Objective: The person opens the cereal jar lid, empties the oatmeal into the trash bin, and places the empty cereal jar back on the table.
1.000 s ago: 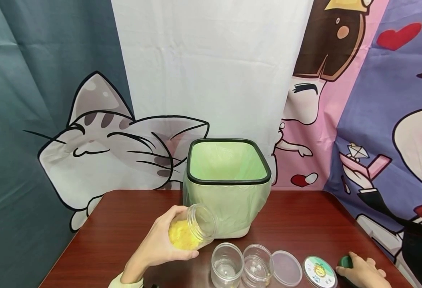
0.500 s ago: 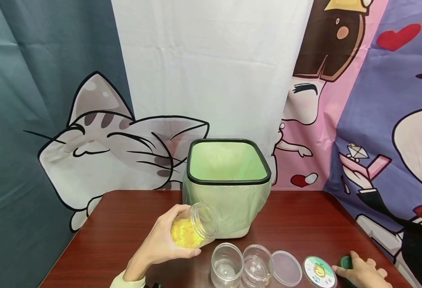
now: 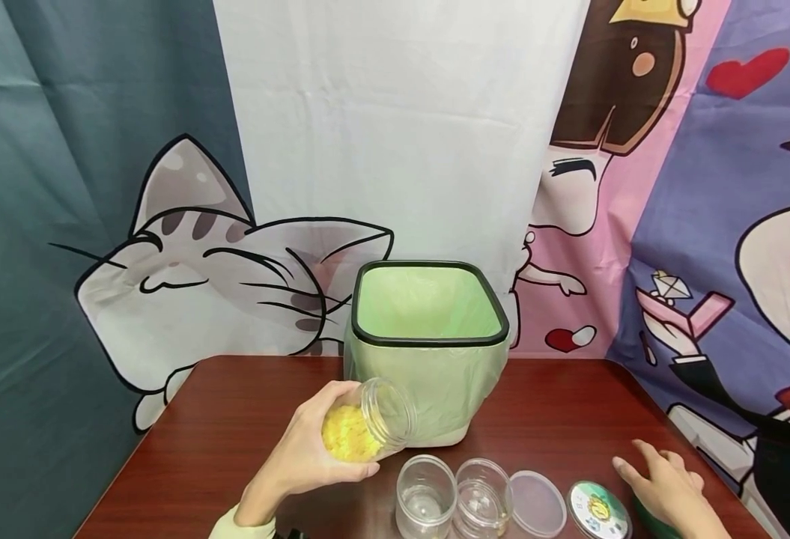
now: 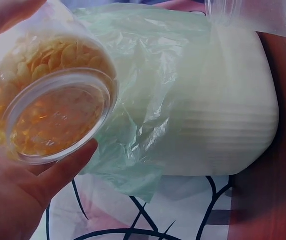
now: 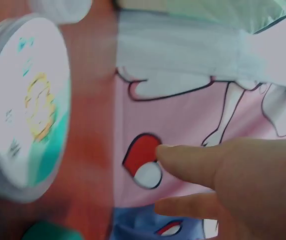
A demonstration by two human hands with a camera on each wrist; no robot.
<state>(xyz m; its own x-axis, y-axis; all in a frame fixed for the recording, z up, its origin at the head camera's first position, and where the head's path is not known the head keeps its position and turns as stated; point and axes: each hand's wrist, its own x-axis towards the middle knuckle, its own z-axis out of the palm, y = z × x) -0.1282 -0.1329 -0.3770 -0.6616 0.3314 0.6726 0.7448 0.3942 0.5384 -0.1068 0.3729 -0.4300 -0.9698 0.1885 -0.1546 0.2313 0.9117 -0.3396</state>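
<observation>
My left hand (image 3: 320, 442) grips a clear jar (image 3: 371, 421) part-filled with yellow flakes. The jar leans, its mouth facing right, in front of the bin. In the left wrist view its round base and the flakes (image 4: 58, 55) show, with fingers (image 4: 68, 170) around the wall. At the right of the table my right hand (image 3: 672, 490) is raised with fingers spread, holding nothing. Partly hidden beneath it is a green object (image 3: 657, 526). A round lid with a printed label (image 3: 599, 510) lies left of that hand and fills the left side of the right wrist view.
A bin (image 3: 428, 389) with a pale green liner and black rim stands at the table's back. Two clear jars (image 3: 425, 498) (image 3: 482, 498) stand side by side at the front, a translucent lid (image 3: 538, 503) next to them. A printed cloth (image 3: 395, 135) hangs behind the table.
My right hand has let go of the green object and lifted off it. The left hand with the jar has shifted very slightly right.
</observation>
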